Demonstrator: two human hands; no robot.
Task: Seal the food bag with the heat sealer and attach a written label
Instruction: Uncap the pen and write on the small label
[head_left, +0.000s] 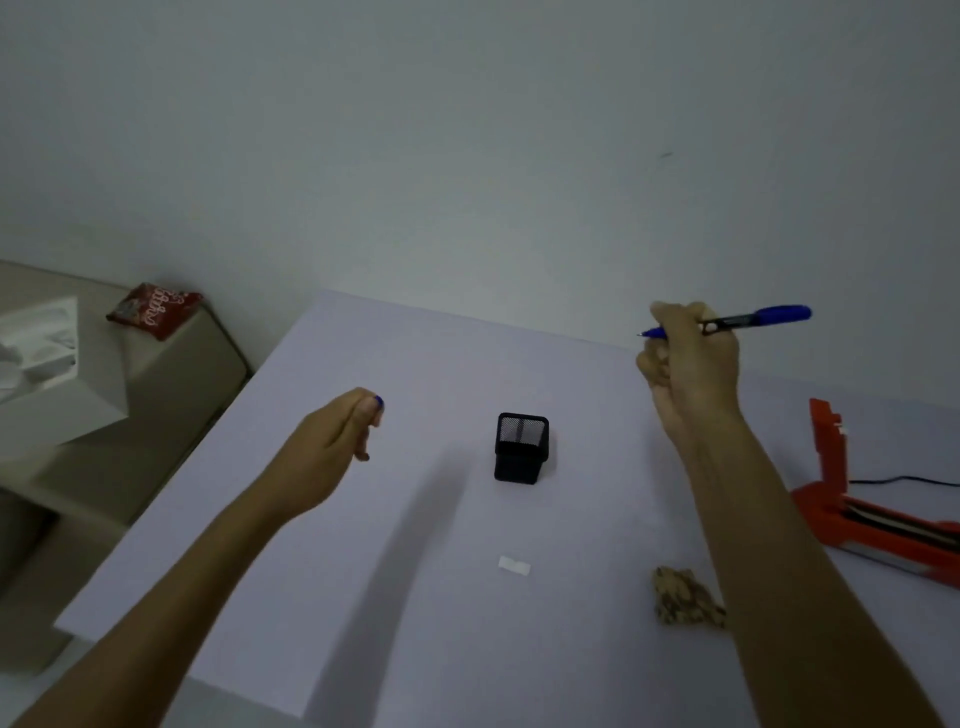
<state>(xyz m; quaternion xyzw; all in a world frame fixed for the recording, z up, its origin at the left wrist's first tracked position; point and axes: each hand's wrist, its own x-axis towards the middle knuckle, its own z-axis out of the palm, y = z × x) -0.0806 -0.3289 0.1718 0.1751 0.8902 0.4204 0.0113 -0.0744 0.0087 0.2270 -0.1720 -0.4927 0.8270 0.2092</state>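
Note:
My right hand (691, 364) is raised above the table's far right part, shut on a blue pen (753, 318) whose tip points left. My left hand (337, 436) hovers over the left part of the table, fingers pinched on a small blue pen cap (378, 401). A small white label (514, 565) lies flat on the white table (415, 571) in front of me. The food bag (685, 597), clear with brown contents, lies to the label's right, partly hidden by my right forearm. The red heat sealer (852, 499) stands open at the right edge.
A black mesh pen holder (521, 447) stands upright in the table's middle. The sealer's black cord (904, 480) runs off right. To the left, a beige surface holds a white tissue box (47, 358) and a red snack packet (153, 309). A bare wall lies behind.

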